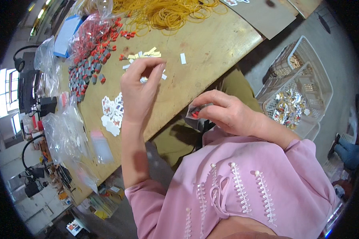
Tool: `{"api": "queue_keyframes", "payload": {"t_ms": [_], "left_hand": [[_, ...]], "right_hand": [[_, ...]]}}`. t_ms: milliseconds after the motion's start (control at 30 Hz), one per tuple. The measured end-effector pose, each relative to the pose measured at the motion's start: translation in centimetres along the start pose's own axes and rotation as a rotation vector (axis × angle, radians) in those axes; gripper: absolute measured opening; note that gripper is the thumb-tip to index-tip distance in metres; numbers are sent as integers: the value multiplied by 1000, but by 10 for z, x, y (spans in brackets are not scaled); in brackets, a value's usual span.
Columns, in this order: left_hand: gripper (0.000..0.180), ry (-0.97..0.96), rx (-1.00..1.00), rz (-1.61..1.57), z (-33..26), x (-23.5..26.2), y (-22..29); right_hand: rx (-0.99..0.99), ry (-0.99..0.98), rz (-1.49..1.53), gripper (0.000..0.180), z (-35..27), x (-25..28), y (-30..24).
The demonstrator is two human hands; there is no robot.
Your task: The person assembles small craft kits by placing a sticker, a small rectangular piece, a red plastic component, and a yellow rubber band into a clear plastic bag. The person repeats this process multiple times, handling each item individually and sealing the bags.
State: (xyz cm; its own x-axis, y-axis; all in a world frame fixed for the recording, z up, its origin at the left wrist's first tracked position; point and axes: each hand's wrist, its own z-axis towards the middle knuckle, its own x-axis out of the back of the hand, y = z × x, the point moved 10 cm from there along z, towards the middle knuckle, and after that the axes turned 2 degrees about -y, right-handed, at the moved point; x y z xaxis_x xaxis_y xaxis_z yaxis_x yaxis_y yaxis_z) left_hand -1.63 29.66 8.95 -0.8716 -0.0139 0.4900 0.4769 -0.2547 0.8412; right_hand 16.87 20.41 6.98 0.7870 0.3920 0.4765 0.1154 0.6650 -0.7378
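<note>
My left hand (pixel 141 87) is over the table, thumb and index finger pinched together; whatever they hold, if anything, is too small to make out. Just beyond its fingers are small white and cream paper strips (pixel 149 53), with one white strip (pixel 183 58) lying apart. At the table's near edge, my right hand (pixel 231 113) grips a small clear plastic bag (pixel 193 119) with something red inside. Left of my left wrist are white die-cut cards (pixel 112 113). Farther left lies a heap of small grey and red parts (pixel 85 71).
Yellow cord loops (pixel 167 14) cover the far part of the table (pixel 211 51). Clear plastic bags (pixel 66 135) and a stack of small flat bags (pixel 101 147) lie along the left. Plastic crates (pixel 323 81) with shiny packets stand on the floor at right.
</note>
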Motion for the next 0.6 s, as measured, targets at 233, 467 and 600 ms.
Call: {"api": "queue_keyframes", "payload": {"t_ms": [233, 467, 600], "left_hand": [[32, -56, -276, 499, 93, -35, -7], [21, -185, -347, 792, 126, -60, -17], [15, -127, -243, 492, 126, -40, -21]], "right_hand": [[-9, -20, 12, 16, -11, -4, 9], [-58, 13, 16, 15, -25, 9, 23], [-55, 15, 27, 16, -26, 11, 29]]}}
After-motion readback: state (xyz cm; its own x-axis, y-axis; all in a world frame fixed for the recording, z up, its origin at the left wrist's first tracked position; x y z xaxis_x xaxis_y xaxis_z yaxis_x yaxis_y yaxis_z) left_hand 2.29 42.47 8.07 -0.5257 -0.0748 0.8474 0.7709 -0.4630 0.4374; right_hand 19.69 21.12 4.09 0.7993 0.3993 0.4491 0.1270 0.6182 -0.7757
